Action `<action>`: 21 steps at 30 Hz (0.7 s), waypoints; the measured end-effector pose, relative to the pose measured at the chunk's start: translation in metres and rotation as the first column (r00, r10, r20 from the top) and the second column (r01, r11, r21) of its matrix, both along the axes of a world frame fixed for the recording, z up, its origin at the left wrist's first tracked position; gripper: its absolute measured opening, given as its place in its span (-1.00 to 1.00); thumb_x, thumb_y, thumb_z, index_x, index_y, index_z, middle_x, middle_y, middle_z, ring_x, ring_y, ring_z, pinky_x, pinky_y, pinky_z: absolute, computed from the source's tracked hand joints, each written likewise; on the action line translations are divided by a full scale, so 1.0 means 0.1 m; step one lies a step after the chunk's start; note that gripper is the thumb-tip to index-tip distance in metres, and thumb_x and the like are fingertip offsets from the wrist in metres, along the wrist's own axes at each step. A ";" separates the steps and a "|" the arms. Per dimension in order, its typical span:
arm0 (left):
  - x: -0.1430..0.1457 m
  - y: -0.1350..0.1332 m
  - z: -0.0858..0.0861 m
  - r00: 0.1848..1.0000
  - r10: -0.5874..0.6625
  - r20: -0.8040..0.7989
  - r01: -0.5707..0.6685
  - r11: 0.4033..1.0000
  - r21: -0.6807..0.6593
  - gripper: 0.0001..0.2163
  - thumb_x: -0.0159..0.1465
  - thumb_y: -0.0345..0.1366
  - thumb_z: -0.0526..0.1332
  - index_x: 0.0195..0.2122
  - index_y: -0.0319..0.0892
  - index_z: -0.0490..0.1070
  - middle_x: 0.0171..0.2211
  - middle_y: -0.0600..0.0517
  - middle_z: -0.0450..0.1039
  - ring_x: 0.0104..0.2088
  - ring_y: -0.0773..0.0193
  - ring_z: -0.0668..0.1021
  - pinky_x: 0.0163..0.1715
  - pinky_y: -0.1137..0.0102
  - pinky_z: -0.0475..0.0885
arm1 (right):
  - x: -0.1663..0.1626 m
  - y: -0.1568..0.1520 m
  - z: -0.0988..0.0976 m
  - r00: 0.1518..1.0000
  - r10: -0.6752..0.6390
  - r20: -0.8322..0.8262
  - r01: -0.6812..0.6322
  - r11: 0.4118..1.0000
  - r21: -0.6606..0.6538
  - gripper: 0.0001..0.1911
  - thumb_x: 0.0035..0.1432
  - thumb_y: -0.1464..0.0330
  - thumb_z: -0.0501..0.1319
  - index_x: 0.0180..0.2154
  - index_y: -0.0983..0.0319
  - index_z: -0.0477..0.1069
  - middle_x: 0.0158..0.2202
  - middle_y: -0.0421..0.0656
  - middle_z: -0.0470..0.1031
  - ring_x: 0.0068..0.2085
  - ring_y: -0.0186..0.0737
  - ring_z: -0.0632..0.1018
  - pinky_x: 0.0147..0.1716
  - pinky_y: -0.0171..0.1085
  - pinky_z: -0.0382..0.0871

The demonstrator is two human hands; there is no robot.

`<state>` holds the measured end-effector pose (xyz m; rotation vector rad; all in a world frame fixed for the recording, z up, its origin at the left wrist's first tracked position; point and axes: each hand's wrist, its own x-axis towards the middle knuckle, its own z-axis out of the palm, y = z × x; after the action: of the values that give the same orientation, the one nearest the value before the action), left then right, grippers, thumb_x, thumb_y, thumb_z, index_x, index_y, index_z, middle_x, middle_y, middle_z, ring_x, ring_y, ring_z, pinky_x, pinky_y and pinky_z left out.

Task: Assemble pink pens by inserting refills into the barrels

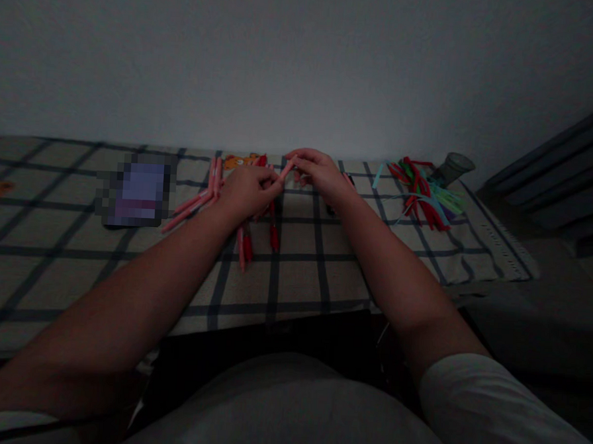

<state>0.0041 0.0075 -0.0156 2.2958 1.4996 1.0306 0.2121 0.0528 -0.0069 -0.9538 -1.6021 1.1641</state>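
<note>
Held stick (288, 170) pink; tblcloth (298, 275) pale w/ dk blue grid; strips (417, 187) red, grn, lt blue.

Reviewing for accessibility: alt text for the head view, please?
A person's left hand and right hand hold a slim pink stick between them above a checked cloth. More pink sticks lie by the left hand; colorful strips lie farther right, by a grayish container.

Checked cloth (301, 265) leaves passage between the forearms (403, 267), with pink sticks (241, 249) blocking left, the wall (304, 70) behind.
</note>
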 end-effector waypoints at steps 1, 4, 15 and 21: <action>0.00 0.00 0.00 1.000 0.001 0.000 -0.001 1.000 -0.005 -0.68 0.42 -0.03 0.30 -0.35 -0.12 0.67 -0.60 0.07 0.41 -0.49 0.22 0.39 -0.37 0.27 0.19 | 0.00 -0.01 0.01 1.000 0.004 0.001 -0.004 1.000 0.001 -0.77 0.40 0.16 0.46 -0.13 0.16 0.57 -0.31 -0.25 0.59 -0.41 -0.38 0.45 -0.44 -0.41 0.38; 0.00 0.00 0.01 1.000 0.011 -0.003 -0.011 1.000 -0.008 -0.68 0.42 -0.04 0.30 -0.36 -0.12 0.66 -0.58 0.07 0.42 -0.49 0.23 0.38 -0.37 0.26 0.19 | -0.01 -0.03 0.02 1.000 -0.007 0.002 0.007 1.000 -0.006 -0.74 0.42 0.12 0.45 -0.13 0.15 0.55 -0.27 -0.23 0.60 -0.40 -0.37 0.47 -0.45 -0.41 0.37; 0.01 0.01 -0.02 1.000 0.021 -0.009 -0.021 1.000 0.012 -0.72 0.40 -0.08 0.31 -0.38 -0.11 0.63 -0.58 0.07 0.42 -0.48 0.22 0.40 -0.38 0.26 0.18 | 0.00 0.01 -0.04 0.991 -0.087 0.099 0.084 0.996 0.038 -0.44 0.41 -0.15 0.45 -0.33 0.16 0.44 -0.43 -0.27 0.40 -0.42 -0.34 0.41 -0.43 -0.37 0.28; 0.01 -0.01 0.01 1.000 0.015 0.007 -0.015 1.000 -0.008 -0.69 0.41 -0.04 0.31 -0.38 -0.12 0.62 -0.58 0.07 0.41 -0.48 0.23 0.39 -0.37 0.27 0.16 | 0.01 -0.01 0.00 0.994 -0.069 0.088 0.067 0.997 0.026 -0.51 0.47 -0.05 0.43 -0.32 0.18 0.48 -0.43 -0.27 0.43 -0.40 -0.35 0.44 -0.42 -0.38 0.30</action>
<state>0.0056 0.0061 -0.0148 2.2768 1.5179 1.0341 0.2134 0.0517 -0.0069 -1.0498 -1.6372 1.0675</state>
